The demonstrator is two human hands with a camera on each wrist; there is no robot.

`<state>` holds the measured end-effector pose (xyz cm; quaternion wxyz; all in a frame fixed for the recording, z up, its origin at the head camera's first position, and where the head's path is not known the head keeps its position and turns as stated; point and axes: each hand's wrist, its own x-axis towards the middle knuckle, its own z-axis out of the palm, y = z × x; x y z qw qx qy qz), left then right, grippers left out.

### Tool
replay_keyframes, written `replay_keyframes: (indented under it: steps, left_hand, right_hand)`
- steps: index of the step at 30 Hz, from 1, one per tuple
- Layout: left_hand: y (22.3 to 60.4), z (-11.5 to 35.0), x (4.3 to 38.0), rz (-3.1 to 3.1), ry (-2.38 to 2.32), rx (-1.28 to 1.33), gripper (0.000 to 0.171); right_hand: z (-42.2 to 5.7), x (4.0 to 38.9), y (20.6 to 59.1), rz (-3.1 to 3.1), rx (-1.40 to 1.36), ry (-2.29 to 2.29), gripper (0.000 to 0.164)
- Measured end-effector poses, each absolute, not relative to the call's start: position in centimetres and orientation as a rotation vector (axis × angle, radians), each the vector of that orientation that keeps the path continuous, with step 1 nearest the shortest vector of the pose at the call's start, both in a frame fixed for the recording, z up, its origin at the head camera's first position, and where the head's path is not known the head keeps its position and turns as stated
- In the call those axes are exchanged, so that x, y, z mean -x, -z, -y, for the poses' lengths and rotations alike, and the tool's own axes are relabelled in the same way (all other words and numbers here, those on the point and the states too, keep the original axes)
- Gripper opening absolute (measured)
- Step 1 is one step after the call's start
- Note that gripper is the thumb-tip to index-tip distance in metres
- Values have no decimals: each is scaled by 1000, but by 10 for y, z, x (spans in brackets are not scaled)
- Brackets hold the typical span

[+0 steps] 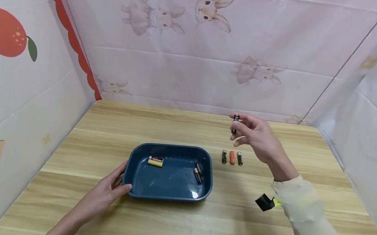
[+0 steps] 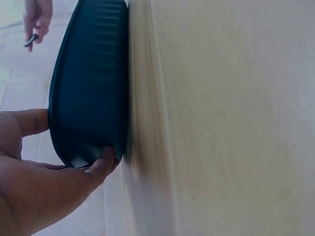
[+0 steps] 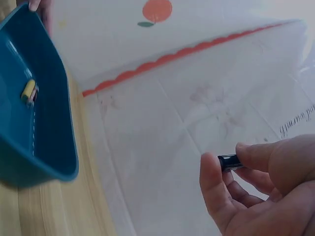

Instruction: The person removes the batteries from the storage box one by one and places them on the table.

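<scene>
My right hand (image 1: 253, 133) pinches a dark battery (image 1: 235, 124) between thumb and fingers, held up above the back right of the table. In the right wrist view the same battery (image 3: 229, 162) shows its dark end past the thumb. With my left hand (image 1: 108, 187) I grip the left end of a dark blue plastic basin (image 1: 167, 198), thumb at the rim and fingers around its outer side. Inside the basin lie a yellow battery (image 1: 155, 163) beside a dark one on the left, and two dark batteries (image 1: 198, 176) on the right.
Right of the basin, a dark battery (image 1: 224, 156), an orange battery (image 1: 232, 157) and another dark battery (image 1: 240, 158) stand in a row on the wooden table (image 1: 112, 125). Below my right wrist a black object (image 1: 264, 202) shows beside the sleeve. Printed cloth walls (image 1: 192, 76) enclose the table.
</scene>
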<state>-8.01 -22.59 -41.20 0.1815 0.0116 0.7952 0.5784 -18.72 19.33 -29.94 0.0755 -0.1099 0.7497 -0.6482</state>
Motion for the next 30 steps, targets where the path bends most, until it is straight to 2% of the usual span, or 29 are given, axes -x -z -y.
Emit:
replay_keyframes:
  steps: [8,16,30]
  left_hand:
    - [411,226,79,-2255,-1637,-53,79]
    - [411,227,78,-2256,-1638,-58,79]
    - [413,227,78,-2247,-1657,-63,80]
  right_hand:
    - [-225,185,310,-2283,207,1937,29]
    - [-245,184,328,-2315,116,1919,24]
    - [-271,184,382,-2328,-80,1730,47]
